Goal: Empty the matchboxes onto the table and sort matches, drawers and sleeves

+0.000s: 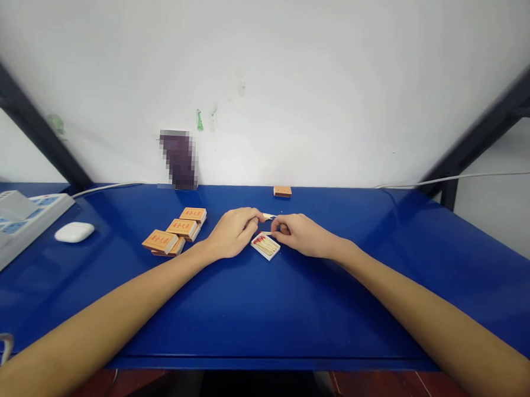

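Observation:
An open matchbox tray (pixel 266 248) lies on the blue table between my hands, with red-tipped matches (pixel 265 243) in it. My right hand (pixel 301 235) is pinched closed at the tray's far edge, on what looks like a single match. Just left of the tray, my left hand (pixel 235 232) has its fingers drawn together, the tips touching or close to a few loose matches (pixel 267 217) beyond the tray. Whether anything sits between the left fingers is hidden.
Several orange matchboxes (pixel 160 240) are stacked stepwise on the left. Another matchbox (pixel 282 192) stands near the wall. Farther left are a white earbud case (pixel 74 232) and a power strip (pixel 37 222) with plugs. A white cable (pixel 399 186) runs along the back right.

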`<state>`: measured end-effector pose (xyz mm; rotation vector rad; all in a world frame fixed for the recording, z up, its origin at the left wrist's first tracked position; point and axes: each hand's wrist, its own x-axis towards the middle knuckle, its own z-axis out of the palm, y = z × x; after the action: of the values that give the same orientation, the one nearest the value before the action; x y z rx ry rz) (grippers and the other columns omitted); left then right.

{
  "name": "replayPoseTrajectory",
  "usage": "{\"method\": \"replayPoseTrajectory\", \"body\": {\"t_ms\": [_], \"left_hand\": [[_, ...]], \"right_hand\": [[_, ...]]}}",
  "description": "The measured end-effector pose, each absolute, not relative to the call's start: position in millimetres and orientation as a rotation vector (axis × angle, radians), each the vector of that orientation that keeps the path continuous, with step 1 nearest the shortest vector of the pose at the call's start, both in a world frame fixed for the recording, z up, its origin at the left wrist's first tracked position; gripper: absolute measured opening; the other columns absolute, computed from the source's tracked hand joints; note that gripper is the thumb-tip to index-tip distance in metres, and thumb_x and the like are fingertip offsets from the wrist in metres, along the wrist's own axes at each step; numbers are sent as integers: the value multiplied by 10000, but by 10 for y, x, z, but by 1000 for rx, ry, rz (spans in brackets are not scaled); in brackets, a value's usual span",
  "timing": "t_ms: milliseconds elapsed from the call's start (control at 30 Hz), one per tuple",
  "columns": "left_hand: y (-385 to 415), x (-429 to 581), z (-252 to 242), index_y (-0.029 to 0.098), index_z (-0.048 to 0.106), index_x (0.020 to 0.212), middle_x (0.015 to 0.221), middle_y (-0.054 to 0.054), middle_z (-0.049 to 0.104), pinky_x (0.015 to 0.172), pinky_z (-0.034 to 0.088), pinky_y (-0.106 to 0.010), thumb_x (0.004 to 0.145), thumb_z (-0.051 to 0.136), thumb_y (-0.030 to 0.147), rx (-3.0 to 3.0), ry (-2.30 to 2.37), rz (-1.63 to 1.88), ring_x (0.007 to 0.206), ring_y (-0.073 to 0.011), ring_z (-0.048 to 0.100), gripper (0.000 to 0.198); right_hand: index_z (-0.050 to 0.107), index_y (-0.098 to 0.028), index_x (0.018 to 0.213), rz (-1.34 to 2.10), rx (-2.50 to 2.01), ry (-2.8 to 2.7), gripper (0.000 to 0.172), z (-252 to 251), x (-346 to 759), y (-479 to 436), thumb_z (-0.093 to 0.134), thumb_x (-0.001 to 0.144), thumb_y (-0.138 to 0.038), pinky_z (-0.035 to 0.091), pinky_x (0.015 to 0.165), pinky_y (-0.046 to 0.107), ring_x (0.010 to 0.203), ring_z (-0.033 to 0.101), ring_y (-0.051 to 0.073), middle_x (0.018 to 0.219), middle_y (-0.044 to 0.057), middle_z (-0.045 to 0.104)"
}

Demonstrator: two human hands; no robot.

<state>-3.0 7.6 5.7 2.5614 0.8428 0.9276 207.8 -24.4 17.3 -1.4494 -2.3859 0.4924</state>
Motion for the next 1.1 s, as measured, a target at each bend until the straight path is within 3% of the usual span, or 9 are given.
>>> {"method": "replayPoseTrajectory", "body": {"t_ms": [133, 233, 367, 633, 967, 1100], "left_hand": [[77, -26, 61, 182, 651, 948, 842, -19, 685, 725, 465, -301, 919, 383, 179, 2581, 848, 885, 763, -166, 624, 269], [76, -27, 65, 188, 649, 952, 864, -25, 691, 762, 468, -318, 903, 393, 165, 2604, 825, 853, 796, -175, 625, 261], [54, -49, 74, 187, 640, 911, 836, -28, 663, 770, 452, -327, 894, 394, 159, 2652, 749, 871, 784, -177, 587, 248], [-34, -72, 147, 179, 608, 1011, 909, -46, 596, 827, 446, -338, 751, 495, 137, 2789, 562, 692, 882, -209, 515, 287], [-53, -51, 141, 199, 591, 1014, 989, -47, 616, 909, 463, -355, 694, 515, 113, 2763, 538, 653, 970, -217, 543, 340], [-55, -48, 131, 204, 593, 1021, 985, -42, 632, 912, 472, -360, 747, 545, 153, 2750, 537, 654, 964, -213, 562, 284]], "right_hand": [[605, -191, 819, 335, -1433, -2429, 89, 126, 2076, -243, 539, 874, -212, 372, 668, 270, 749, 515, 162, 848, 38, 558], [578, -188, 838, 298, -1441, -2432, 50, 70, 2069, -241, 536, 863, -201, 366, 675, 277, 750, 509, 164, 863, 39, 559], [551, -188, 822, 344, -1344, -2399, 43, 37, 2086, -221, 543, 854, -215, 344, 648, 271, 699, 474, 148, 800, 16, 541], [559, -182, 770, 776, -1307, -2126, 153, 129, 2183, -166, 528, 827, -321, 325, 567, 256, 571, 409, 110, 650, -38, 492], [541, -184, 778, 938, -1339, -1880, 141, 103, 2350, -29, 537, 805, -323, 358, 556, 248, 562, 484, 123, 588, -36, 515], [529, -187, 769, 946, -1292, -1798, 112, 62, 2333, -15, 547, 813, -289, 382, 558, 245, 549, 497, 117, 581, -33, 536]]}}
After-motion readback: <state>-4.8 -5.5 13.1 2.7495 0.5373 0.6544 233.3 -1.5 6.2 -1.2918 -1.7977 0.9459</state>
